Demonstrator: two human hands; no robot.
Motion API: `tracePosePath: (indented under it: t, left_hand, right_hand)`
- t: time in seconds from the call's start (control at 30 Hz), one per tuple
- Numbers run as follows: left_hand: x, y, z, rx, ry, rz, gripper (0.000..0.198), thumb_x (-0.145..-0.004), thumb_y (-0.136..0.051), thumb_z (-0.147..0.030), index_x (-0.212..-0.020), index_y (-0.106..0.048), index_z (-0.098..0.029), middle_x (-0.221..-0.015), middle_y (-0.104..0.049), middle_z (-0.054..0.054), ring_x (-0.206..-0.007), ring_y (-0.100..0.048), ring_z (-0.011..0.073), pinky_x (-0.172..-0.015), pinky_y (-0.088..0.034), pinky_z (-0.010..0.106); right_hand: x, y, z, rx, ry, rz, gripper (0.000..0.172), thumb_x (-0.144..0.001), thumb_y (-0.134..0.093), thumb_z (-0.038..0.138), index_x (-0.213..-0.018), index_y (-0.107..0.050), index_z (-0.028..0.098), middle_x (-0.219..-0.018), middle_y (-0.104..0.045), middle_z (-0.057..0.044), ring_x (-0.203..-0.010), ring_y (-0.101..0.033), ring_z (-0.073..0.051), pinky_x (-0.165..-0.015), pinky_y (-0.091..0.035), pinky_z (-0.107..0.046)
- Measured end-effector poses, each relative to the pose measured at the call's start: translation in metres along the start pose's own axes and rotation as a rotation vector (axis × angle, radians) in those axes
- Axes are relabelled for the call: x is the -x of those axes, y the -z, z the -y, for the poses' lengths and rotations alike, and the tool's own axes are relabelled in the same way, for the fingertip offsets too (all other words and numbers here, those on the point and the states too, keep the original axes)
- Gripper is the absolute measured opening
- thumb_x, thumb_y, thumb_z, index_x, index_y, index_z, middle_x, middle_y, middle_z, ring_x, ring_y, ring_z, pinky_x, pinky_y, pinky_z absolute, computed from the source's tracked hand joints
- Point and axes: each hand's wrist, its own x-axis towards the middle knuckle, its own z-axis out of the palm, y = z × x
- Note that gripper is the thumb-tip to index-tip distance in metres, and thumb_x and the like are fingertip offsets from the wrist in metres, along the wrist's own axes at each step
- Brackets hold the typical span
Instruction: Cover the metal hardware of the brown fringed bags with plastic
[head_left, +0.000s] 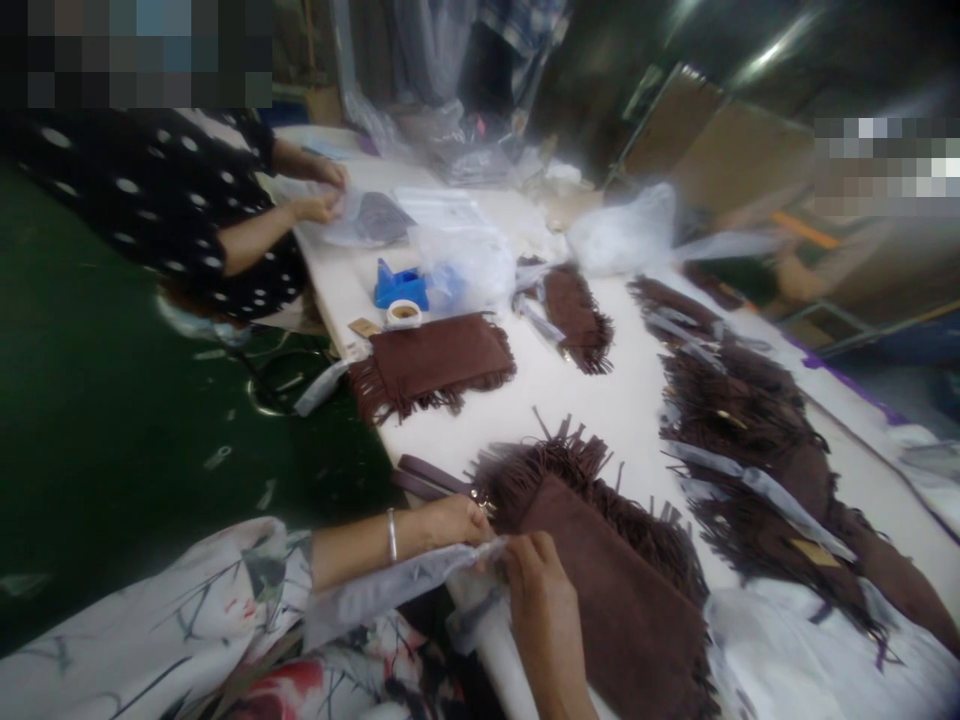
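My left hand (454, 522), with a silver bangle at its wrist, and my right hand (544, 600) meet at the table's near edge. Between them they pinch one end of a narrow clear plastic sleeve (397, 585), which trails back along my left forearm. Against my right hand lies a dark brown fringed suede pouch (615, 570), flat on the table. A brown wrist strap (431, 478) with small metal fittings sticks out past my left hand. My fingertips partly hide where sleeve and pouch meet.
Two more fringed pouches, one nearer (442, 355) and one farther (574, 315), lie beyond. A blue tape dispenser (401, 285) and tape roll (405, 312) stand near the left edge. Several pouches are piled (757, 430) right. A co-worker's hands (322, 195) hold a plastic bag; another person sits far right.
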Motion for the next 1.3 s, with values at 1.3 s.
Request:
tracePosePath:
  t: [1.3]
  left_hand:
    - [0.013,-0.018,-0.018,-0.242,-0.387,-0.283,0.011,-0.073,-0.058,-0.021,-0.076,-0.066,-0.014,-0.056,-0.059,-0.002,-0.052,-0.055,0.0133,-0.048,-0.037,0.021]
  right_hand:
    - [-0.003,-0.004,-0.014,-0.587,-0.264,-0.125,0.03,-0.09,-0.052,0.044,-0.101,-0.068,0.021,-0.097,-0.071,-0.004,-0.087,-0.065,-0.019,-0.078,-0.046,-0.025]
